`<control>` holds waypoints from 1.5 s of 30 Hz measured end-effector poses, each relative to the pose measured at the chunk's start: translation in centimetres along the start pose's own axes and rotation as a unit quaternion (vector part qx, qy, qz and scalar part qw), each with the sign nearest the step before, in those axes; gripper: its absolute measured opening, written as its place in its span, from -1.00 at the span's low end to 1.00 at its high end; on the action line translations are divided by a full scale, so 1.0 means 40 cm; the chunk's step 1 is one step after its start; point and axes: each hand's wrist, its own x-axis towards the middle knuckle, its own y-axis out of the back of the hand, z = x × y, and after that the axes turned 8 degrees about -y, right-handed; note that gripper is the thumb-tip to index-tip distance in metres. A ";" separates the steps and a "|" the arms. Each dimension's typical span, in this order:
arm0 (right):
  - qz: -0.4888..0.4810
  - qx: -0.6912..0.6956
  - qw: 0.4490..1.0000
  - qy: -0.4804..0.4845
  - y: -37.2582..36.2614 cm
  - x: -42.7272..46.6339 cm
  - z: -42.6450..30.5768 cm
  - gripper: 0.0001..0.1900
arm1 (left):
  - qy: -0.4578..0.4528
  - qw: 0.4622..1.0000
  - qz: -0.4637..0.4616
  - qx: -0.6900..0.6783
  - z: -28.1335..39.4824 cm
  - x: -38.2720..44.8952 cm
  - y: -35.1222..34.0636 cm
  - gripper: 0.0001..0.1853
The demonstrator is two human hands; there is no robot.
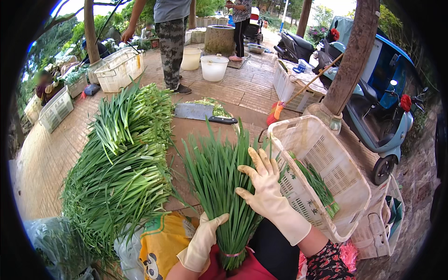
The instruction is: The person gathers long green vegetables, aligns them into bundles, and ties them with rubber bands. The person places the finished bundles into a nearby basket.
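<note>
A thick bundle of long green leaves, probably garlic chives (224, 178), stands upright over my lap, a pink tie around its lower end. My left hand (204, 238), in a cream rubber glove, grips it low on the left side. Higher up, my gloved right hand (260, 189) rests spread against the right side of the leaves. To the left lies a large heap of loose chives (136, 182), their pale stem ends facing right. Beyond the bundle, a cleaver (199, 112) with a black handle lies on the board (182, 140) beside chopped trimmings (217, 106).
At right, a white plastic crate (336, 164) holds another tied bundle (316, 185). A wooden post (353, 63) and a parked scooter (371, 112) stand behind it. Ahead, a person in camouflage trousers (171, 49) stands near white buckets (214, 68). Plastic bags (56, 238) lie at lower left.
</note>
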 end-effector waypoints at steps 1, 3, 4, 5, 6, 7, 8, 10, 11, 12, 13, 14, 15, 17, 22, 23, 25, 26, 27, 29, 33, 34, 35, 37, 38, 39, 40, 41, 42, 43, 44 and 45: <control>-0.009 -0.005 1.000 -0.016 0.004 -0.002 0.002 -0.37 | 0.008 1.000 -0.004 -0.015 0.012 -0.002 -0.005 -0.55; -0.027 0.049 0.998 -0.027 0.007 -0.005 0.013 -0.42 | 0.017 0.999 -0.007 -0.030 0.021 -0.007 -0.013 -0.55; -0.033 0.065 0.997 -0.024 0.006 -0.006 0.021 -0.44 | 0.018 0.999 -0.005 -0.030 0.022 -0.009 -0.017 -0.55; -0.040 0.081 0.996 -0.022 0.004 -0.006 0.027 -0.46 | 0.018 0.999 -0.003 -0.031 0.022 -0.009 -0.019 -0.54; -0.043 0.105 0.993 -0.035 0.001 -0.004 0.025 -0.55 | 0.019 0.999 0.001 -0.026 0.020 -0.009 -0.018 -0.54; -0.045 0.117 0.992 -0.034 -0.003 -0.003 0.030 -0.58 | 0.019 1.000 0.005 -0.021 0.017 -0.009 -0.016 -0.54; -0.047 0.129 0.990 -0.033 -0.009 -0.002 0.036 -0.61 | 0.020 1.000 0.009 -0.016 0.015 -0.009 -0.015 -0.53; -0.044 0.164 0.984 -0.048 -0.007 -0.002 0.025 -0.77 | 0.037 0.999 0.014 -0.010 0.025 -0.011 -0.021 -0.53; -0.043 0.164 0.984 -0.060 -0.011 0.001 0.023 -0.80 | 0.045 0.999 0.017 -0.007 0.028 -0.013 -0.024 -0.52; -0.042 0.166 0.983 -0.071 -0.017 0.007 0.020 -0.83 | 0.036 0.999 0.019 -0.004 0.025 -0.013 -0.021 -0.52; -0.040 0.168 0.982 -0.081 -0.024 0.010 0.019 -0.86 | 0.027 0.999 0.021 -0.001 0.019 -0.011 -0.018 -0.52; -0.032 0.183 0.979 -0.086 -0.031 0.006 0.020 -0.91 | 0.018 1.000 0.023 0.002 0.015 -0.011 -0.014 -0.52; -0.031 0.185 0.979 -0.073 -0.034 0.006 0.030 -0.91 | 0.017 1.000 0.017 0.004 0.012 -0.009 -0.011 -0.52; -0.030 0.189 0.980 -0.048 -0.035 0.006 0.054 -0.90 | 0.014 1.000 0.007 0.008 0.010 -0.005 -0.004 -0.53; 0.113 -0.110 0.984 0.080 0.023 0.081 0.131 -0.89 | 0.033 0.999 0.009 0.015 0.008 0.002 0.006 -0.53; 0.141 -0.136 0.978 0.071 0.053 0.109 0.157 -0.88 | 0.034 0.999 0.000 0.017 0.003 0.006 0.007 -0.53; 0.153 -0.138 0.979 0.009 0.099 0.136 0.146 -0.61 | 0.022 0.999 -0.008 0.032 0.009 -0.001 0.004 -0.53; 0.172 -0.090 0.981 0.003 0.128 0.136 0.110 -0.50 | 0.014 0.999 -0.010 0.039 0.013 -0.004 0.005 -0.53; 0.191 -0.044 0.981 -0.002 0.152 0.134 0.069 -0.40 | 0.007 0.999 -0.003 0.048 0.011 -0.004 0.007 -0.52; 0.130 0.099 0.986 0.028 0.149 0.081 -0.006 -0.09 | 0.000 0.998 0.008 0.070 0.000 0.002 0.007 -0.51; 0.067 0.032 0.997 0.010 -0.026 0.001 -0.050 0.05 | 0.014 1.000 0.017 0.012 0.004 -0.010 -0.014 -0.50; 0.059 0.023 0.998 -0.011 -0.059 -0.003 -0.034 0.06 | 0.002 1.000 0.015 -0.009 0.006 -0.014 -0.016 -0.50; 0.050 0.014 0.998 -0.031 -0.081 -0.006 -0.021 0.07 | -0.011 0.999 0.013 -0.031 0.010 -0.016 -0.017 -0.50; 0.086 0.053 0.994 -0.034 -0.085 -0.016 0.001 0.07 | 0.011 0.999 0.005 -0.032 0.013 -0.011 -0.011 -0.44; 0.101 0.054 0.993 -0.027 -0.085 -0.019 0.005 0.08 | 0.022 0.999 0.001 -0.033 0.013 -0.009 -0.010 -0.41; 0.116 0.056 0.991 -0.020 -0.086 -0.021 0.008 0.09 | 0.025 0.999 -0.001 -0.034 0.012 -0.009 -0.009 -0.41; 0.116 0.063 0.991 -0.016 -0.084 -0.022 0.012 0.04 | 0.027 0.999 -0.003 -0.035 0.011 -0.009 -0.009 -0.41; 0.115 0.070 0.991 -0.011 -0.080 -0.022 0.016 -0.01 | 0.030 0.999 -0.006 -0.037 0.010 -0.009 -0.009 -0.42; 0.115 0.079 0.990 -0.007 -0.078 -0.022 0.016 -0.06 | 0.032 0.999 -0.009 -0.036 0.008 -0.009 -0.008 -0.42; 0.106 0.074 0.992 -0.007 -0.075 -0.021 0.014 -0.13 | 0.033 0.999 -0.012 -0.035 0.006 -0.008 -0.007 -0.43; 0.097 0.069 0.993 -0.008 -0.072 -0.020 0.012 -0.20 | 0.035 0.999 -0.016 -0.034 0.004 -0.007 -0.006 -0.44; 0.089 0.064 0.994 -0.008 -0.070 -0.018 0.011 -0.27 | 0.036 0.999 -0.018 -0.030 0.005 -0.007 -0.008 -0.45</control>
